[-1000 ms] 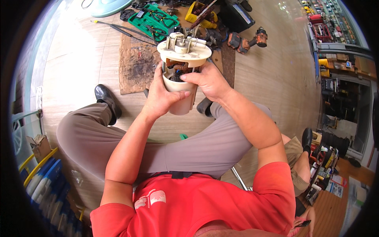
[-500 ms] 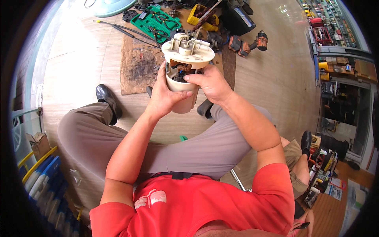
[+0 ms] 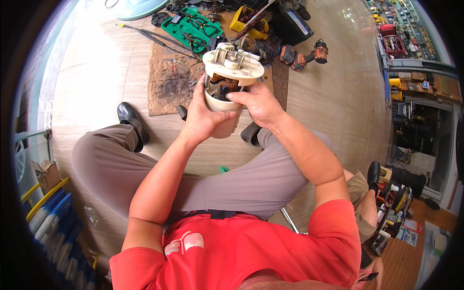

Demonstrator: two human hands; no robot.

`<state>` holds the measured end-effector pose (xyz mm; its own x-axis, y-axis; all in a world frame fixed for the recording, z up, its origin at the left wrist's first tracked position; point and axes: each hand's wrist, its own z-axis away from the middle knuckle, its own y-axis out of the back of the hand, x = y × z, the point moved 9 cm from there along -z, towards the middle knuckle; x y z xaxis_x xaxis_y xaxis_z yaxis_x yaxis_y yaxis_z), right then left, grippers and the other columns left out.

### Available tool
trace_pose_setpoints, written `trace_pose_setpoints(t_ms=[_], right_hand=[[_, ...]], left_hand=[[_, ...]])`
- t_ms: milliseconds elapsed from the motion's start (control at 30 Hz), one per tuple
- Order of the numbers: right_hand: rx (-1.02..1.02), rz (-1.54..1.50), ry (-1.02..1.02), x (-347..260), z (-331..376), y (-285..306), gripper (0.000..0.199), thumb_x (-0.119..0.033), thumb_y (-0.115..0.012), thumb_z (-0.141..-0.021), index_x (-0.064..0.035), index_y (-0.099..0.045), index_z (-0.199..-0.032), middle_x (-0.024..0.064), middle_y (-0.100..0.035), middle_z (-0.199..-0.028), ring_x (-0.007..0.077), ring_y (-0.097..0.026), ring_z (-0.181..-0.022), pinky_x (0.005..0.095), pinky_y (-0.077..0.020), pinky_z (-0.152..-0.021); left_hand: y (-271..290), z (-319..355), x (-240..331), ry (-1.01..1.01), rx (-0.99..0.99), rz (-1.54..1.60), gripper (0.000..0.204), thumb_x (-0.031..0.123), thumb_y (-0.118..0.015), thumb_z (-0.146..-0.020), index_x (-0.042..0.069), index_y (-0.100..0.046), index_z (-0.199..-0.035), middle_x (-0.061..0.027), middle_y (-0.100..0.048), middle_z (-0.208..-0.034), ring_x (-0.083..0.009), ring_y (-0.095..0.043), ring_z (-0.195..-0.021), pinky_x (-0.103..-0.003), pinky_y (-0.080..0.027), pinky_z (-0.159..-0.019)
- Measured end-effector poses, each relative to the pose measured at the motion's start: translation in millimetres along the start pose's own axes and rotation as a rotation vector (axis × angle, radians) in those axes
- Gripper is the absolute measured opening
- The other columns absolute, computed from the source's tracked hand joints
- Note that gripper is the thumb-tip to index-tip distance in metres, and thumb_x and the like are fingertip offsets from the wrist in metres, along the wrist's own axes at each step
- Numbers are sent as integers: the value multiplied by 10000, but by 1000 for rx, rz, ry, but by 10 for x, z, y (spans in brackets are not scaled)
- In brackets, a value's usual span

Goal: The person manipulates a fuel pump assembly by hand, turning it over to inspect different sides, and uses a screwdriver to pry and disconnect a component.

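Note:
Between my hands, above the floor, is a cream-coloured fuel pump module (image 3: 224, 126). Its round flange (image 3: 237, 68), with pipe stubs on top, stands over the cup on a spring and rods, tilted down to the right. Dark and brown parts with wiring show in the gap. My left hand (image 3: 203, 116) wraps round the left side of the cup, thumb across its front. On the right side, my right hand (image 3: 261, 104) grips the module, its thumb reaching in at the cup's rim; the other fingers are hidden behind. A small dark block (image 3: 181, 112) shows beside my left hand; whether it is attached cannot be told.
A stained board (image 3: 169, 92) lies on the floor beyond. Around it are a green tool case (image 3: 192, 30), a yellow tray (image 3: 247, 23), a black battery (image 3: 291, 26) and an orange-and-black cordless drill (image 3: 302, 55). Another person's leg (image 3: 366, 208) is at right.
The module's flange has shifted slightly right and tipped further down to the right. More of the dark block shows beside my left hand. Both hands keep their grip.

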<state>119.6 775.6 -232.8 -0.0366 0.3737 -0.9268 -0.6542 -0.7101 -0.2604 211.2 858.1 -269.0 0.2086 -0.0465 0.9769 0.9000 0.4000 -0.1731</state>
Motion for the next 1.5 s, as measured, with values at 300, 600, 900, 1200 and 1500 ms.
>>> trace_pose_setpoints(t_ms=[300,600,900,1200,1500], right_hand=[[-16,34,-11,-18,-9,-30,524,67,-640,-823,-24,-516,-1324,52,-604,-1247,157,-567,-1137,324,-447,-1006],[19,65,10,1,-10,-33,483,74,-610,-813,-2,-539,-1285,72,-613,-1215,166,-578,-1098,318,-459,-969],[84,84,-55,153,-11,91,388,22,-631,-803,34,-612,-1190,81,-658,-1125,159,-608,-1012,303,-484,-888],[103,107,-61,269,-17,104,370,20,-627,-814,34,-614,-1183,79,-660,-1121,153,-604,-1007,303,-476,-893],[143,133,-48,299,-14,113,380,37,-604,-820,25,-601,-1200,75,-648,-1144,155,-600,-1028,307,-483,-894]], left_hand=[[20,2,-13,-3,5,4,1143,106,-883,-583,-8,-201,-1494,-191,-446,-1396,-273,-468,-1278,-368,-388,-1071],[-11,28,-36,18,-8,5,1117,115,-880,-603,-15,-203,-1481,-179,-462,-1377,-266,-485,-1255,-373,-398,-1062],[-46,49,-245,60,8,302,821,70,-676,-828,-16,-186,-1481,-166,-466,-1360,-230,-449,-1265,-353,-333,-1088],[151,129,-424,-8,280,75,378,107,-620,-896,-12,-533,-1244,-166,-604,-1176,-238,-541,-1172,-342,-417,-990],[161,28,-335,55,224,-110,198,134,-677,-844,-22,-713,-962,-209,-660,-1092,-287,-524,-1220,-358,-400,-1011]])
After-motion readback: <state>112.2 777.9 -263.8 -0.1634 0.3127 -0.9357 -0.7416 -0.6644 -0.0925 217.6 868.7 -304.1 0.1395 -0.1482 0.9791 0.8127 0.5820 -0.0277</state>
